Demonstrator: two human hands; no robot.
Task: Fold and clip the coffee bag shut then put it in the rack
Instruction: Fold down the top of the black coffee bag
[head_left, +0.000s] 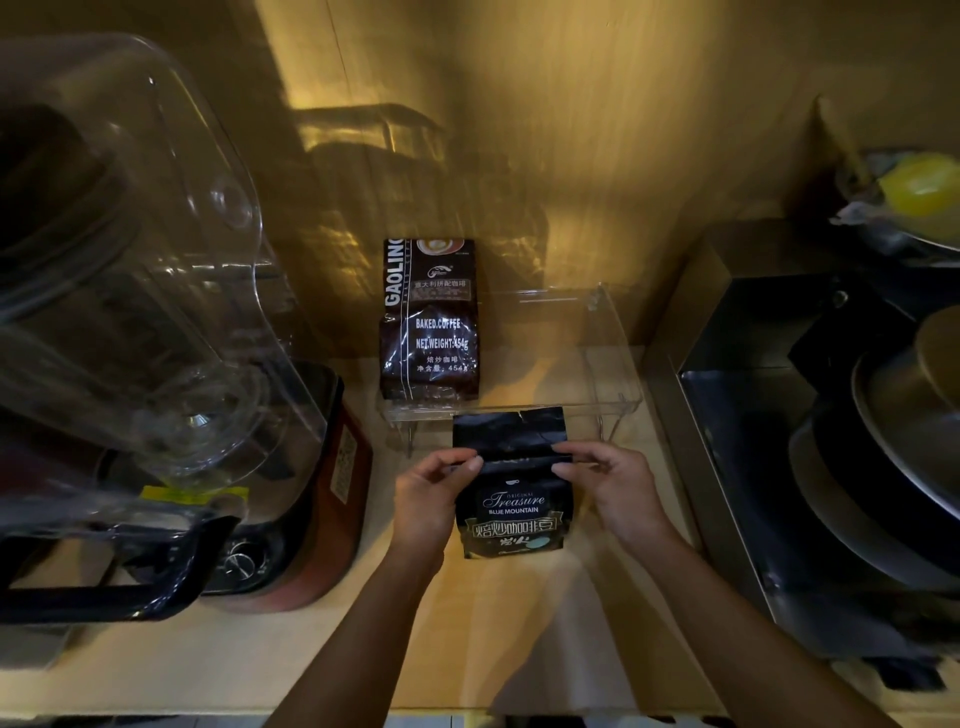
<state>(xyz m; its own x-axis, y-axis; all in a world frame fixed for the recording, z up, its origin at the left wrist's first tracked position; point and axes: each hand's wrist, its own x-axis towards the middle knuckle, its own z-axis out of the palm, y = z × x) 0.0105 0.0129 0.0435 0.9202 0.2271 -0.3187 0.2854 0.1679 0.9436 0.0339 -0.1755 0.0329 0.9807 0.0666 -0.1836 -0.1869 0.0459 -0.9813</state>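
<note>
Both hands pinch one black coffee bag (514, 499) upright on the desk (467, 623): left hand (431, 493) fingers on its left edge, right hand (608, 483) fingers on its right. Just beyond the fingers, one clear rack (613, 353) holds one brown coffee bag (430, 322). Left of them stands one blender (156, 338).

Bare forearms, unsleeved, no jewellery

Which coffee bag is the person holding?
The black Blue Mountain bag, pinched by the left hand and right hand. The brown Gaoling bag stands untouched in the clear rack.
</note>
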